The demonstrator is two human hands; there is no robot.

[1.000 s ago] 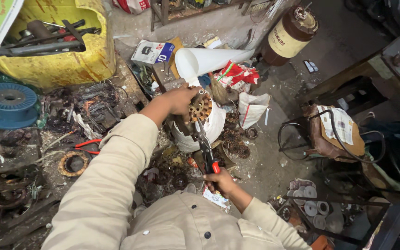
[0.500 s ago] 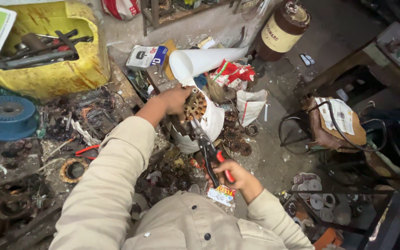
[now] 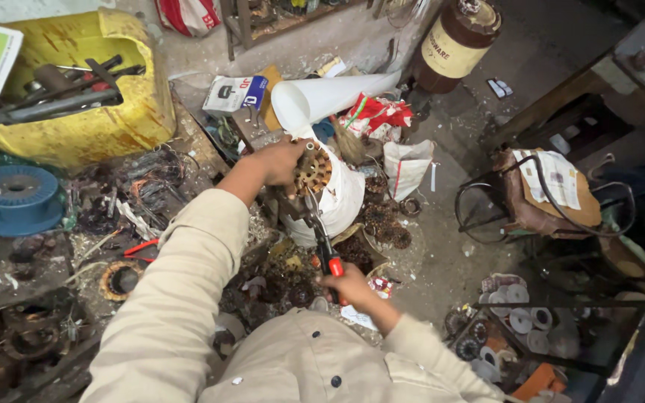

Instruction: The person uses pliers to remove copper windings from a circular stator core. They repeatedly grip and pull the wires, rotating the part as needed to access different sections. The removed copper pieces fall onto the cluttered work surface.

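Nearest, at six o'clock, a beige buttoned shirt (image 3: pixel 315 369), both sleeves reaching up from it; just above, at about five o'clock of centre, right hand (image 3: pixel 352 287), grip clenched round the red handles of a pair of pliers (image 3: pixel 322 239), dark jaws pointing toward twelve o'clock and meeting the underside of the round part; at the centre, slightly toward eleven o'clock, left hand (image 3: pixel 278 160), grip grasping a rusty round motor core (image 3: pixel 312 172) with copper windings, held up over a white sack (image 3: pixel 341 205) and touching the pliers' tip; below and around the sack, a heap of dark scrap windings (image 3: pixel 382 220) on the floor.

Toward nine o'clock, a cluttered tabletop (image 3: pixel 54 261) with red-handled cutters (image 3: pixel 139 250) lying flat, a rusty ring (image 3: pixel 119 277) just beside them, tangled wire (image 3: pixel 143 179) farther up; at ten o'clock a blue spool (image 3: pixel 16 198), and beyond it a dented yellow container (image 3: pixel 91 119) with dark metal rods resting across its mouth.

Toward twelve o'clock, past the core, a white paper cone (image 3: pixel 330 97) lying on its side, a red-and-white wrapper (image 3: pixel 378 116) beside it, a white plastic bag (image 3: pixel 406 166) just below; farther off at one o'clock, a brown cylinder (image 3: pixel 457 45) with a pale label.

At three o'clock, a worn stool (image 3: pixel 546 201) with black cable looped over it; at four o'clock, rolls of white tape (image 3: pixel 520 317) on the floor.
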